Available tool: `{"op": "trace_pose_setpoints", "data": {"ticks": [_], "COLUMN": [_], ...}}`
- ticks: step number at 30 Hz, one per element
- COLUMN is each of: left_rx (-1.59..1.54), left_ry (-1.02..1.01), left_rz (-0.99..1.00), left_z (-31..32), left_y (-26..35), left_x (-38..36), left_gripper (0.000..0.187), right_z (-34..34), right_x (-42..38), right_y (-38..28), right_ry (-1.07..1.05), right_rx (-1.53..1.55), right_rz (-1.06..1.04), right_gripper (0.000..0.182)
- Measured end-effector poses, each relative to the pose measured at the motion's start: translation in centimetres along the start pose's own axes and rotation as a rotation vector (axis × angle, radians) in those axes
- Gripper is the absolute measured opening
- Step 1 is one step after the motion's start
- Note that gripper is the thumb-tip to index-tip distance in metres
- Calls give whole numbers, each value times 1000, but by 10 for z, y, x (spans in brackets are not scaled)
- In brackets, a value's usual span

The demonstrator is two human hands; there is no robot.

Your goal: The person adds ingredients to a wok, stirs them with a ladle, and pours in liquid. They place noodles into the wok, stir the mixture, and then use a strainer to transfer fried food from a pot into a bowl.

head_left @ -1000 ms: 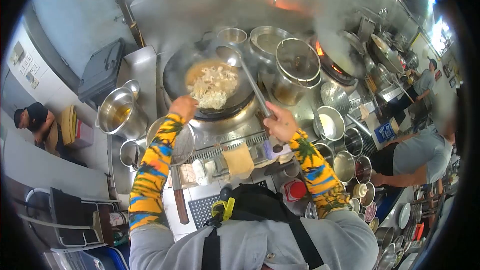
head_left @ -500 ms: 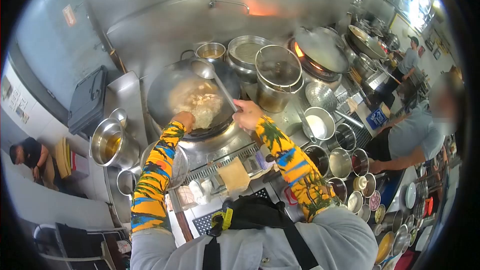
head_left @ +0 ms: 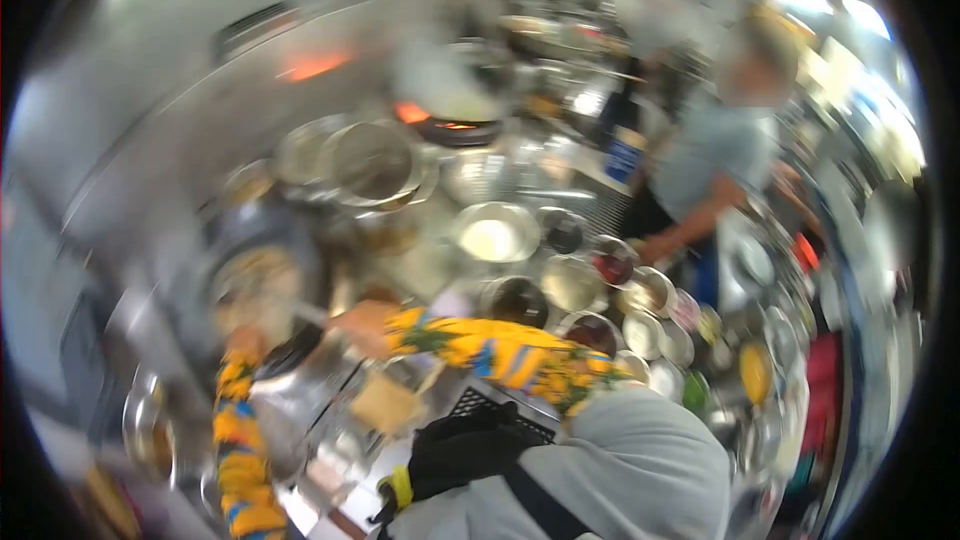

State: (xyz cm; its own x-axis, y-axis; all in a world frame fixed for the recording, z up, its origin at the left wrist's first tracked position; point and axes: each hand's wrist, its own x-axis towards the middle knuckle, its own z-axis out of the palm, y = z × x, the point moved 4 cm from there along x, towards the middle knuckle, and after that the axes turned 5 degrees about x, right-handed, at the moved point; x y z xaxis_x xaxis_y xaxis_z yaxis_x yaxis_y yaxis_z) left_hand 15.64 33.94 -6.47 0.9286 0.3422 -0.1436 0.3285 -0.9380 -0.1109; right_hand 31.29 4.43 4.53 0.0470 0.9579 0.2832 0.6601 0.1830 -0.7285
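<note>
Motion smears the whole view. The wok sits at the left, with pale, light-brown food in it. My left hand is closed at the wok's near rim; its fingers are blurred. To its right, my right hand is wrapped round the handle of a ladle. The handle points left over the wok, and the ladle's bowl is lost in the blur. Patterned yellow sleeves cover both forearms.
Behind the wok stands a pot with a strainer on top. A second wok sits over flames further back. A white-filled pan and several ingredient containers lie to the right. Beyond them stands a person in grey.
My view has swung to the right, so the wok and both hands now appear further left and blurred. The ladle's bowl, clear before over the wok's far side, is no longer distinct.
</note>
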Motion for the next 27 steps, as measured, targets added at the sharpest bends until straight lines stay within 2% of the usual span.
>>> {"op": "trace_pose_setpoints", "data": {"ticks": [1,3,4,5,7,8,10,11,15,17,18,19,20,21,22,23,24,26,27], "left_rx": [21,87,97,-37,-70,-77,-5,-7,77,-159,-40,-143,-198,-263,-220,-190,-187,-210,-179], "left_ry": [-17,-28,30,332,191,137,130,148,119,264,108,225,228,401,490,620,675,705,644], "left_rz": [-3,6,35,176,95,46,21,31,81,98,-23,-154,-235,-237,-162,-359,-304,-370,-389], "left_z": [11,33,34,30,3,-6,14,15,20,-21,-35,-47,-65,-78,-81,-77,-101,-93,-85], "left_y": [-7,-26,-33,-34,-10,3,-16,-18,-14,8,17,25,41,62,84,106,130,149,157], "left_x": [4,8,6,1,-3,-13,-1,-3,-13,-36,-37,-45,-55,-74,-86,-96,-109,-120,-123], "left_gripper": [14,15,16,16,13,13,12,12,14,17,22,26,26,26,25,26,29,34,44], "right_z": [12,-22,-8,5,13,10,-14,-12,4,3,5,11,13,12,-5,-1,-5,10,-2], "right_x": [2,-8,3,10,17,-8,-26,-31,-31,-32,-35,-34,-31,-30,-30,-28,-29,-44,-52], "right_y": [12,-44,-60,-77,-77,-68,-61,-62,-47,-48,-51,-35,-37,-28,-44,-37,-52,-13,-29], "right_ry": [46,-143,-206,-344,-422,-337,-192,-151,-144,-125,-110,-65,-33,-113,-210,-237,-232,-119,-142], "right_rx": [56,-123,-342,-585,-758,-583,-221,-211,-179,-199,-217,-233,-228,-172,-93,-160,-210,-258,-175], "right_rz": [-45,62,366,655,919,698,258,235,135,134,121,101,71,78,128,114,265,-49,-37], "right_gripper": [32,43,44,46,45,45,46,43,52,51,50,45,40,40,42,43,45,62,61]}}
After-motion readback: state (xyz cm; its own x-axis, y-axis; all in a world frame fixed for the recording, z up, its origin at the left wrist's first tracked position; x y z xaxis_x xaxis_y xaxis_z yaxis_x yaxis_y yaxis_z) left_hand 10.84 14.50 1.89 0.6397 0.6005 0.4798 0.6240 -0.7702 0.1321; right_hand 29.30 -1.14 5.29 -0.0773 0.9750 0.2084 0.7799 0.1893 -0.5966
